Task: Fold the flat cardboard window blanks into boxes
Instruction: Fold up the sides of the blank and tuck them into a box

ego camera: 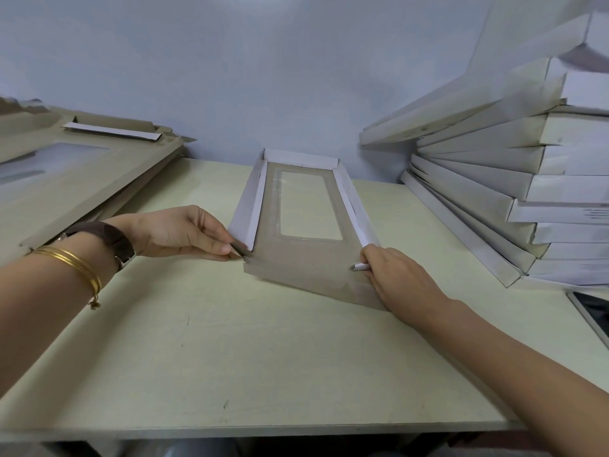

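At the middle of the pale table (263, 357), our grey-brown cardboard window box (309, 225) has three walls raised and its near flap (306, 275) lying flat, our left hand (178, 230) and right hand (395, 275) each pinching a corner tab (361, 267) there.

The counter (263, 357) is pale cream-yellow with faint grain. The half-folded box (296, 262) is grey-brown inside, its raised walls white. The flat blanks (82, 179) are grey-brown, the folded boxes (494, 179) white, the wall (263, 61) pale blue-grey. The bangles (75, 268) are gold, the watch strap (105, 232) dark brown.
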A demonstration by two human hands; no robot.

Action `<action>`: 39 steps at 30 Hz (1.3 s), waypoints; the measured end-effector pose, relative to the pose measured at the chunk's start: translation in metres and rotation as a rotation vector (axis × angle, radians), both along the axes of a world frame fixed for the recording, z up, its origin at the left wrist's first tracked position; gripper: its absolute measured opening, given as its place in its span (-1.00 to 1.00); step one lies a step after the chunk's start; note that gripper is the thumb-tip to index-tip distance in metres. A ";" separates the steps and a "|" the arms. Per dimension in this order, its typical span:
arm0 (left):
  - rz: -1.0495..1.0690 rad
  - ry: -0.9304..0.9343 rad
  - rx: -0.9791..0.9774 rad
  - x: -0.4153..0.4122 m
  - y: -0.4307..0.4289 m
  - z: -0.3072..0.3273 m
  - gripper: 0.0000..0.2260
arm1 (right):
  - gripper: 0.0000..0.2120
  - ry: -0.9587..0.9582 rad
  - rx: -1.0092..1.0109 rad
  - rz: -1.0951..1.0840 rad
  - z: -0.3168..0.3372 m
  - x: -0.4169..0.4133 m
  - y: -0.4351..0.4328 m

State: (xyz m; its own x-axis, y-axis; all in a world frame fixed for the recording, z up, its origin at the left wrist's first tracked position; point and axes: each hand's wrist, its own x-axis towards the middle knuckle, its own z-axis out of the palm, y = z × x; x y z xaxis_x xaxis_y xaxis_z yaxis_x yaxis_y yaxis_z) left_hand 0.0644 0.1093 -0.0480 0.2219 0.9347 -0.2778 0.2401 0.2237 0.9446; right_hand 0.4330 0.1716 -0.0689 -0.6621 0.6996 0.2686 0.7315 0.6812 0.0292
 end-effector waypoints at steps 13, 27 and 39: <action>0.157 0.407 0.389 0.036 -0.003 0.002 -0.88 | -0.91 -0.002 -0.027 -0.014 0.001 0.001 -0.003; 0.194 0.955 0.756 0.075 -0.003 -0.020 -0.79 | -0.97 0.123 -0.036 -0.005 0.010 0.003 0.000; 0.056 0.945 0.506 0.072 -0.009 -0.002 -0.50 | -0.73 0.171 -0.181 0.095 0.009 0.016 0.017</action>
State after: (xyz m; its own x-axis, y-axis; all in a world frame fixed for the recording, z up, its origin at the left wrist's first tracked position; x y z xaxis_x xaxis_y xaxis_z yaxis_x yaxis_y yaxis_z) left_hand 0.1362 0.1002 -0.0497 0.0733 0.9914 0.1081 0.9236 -0.1084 0.3678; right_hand 0.4486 0.1883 -0.0600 -0.6831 0.6832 0.2580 0.6478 0.7300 -0.2180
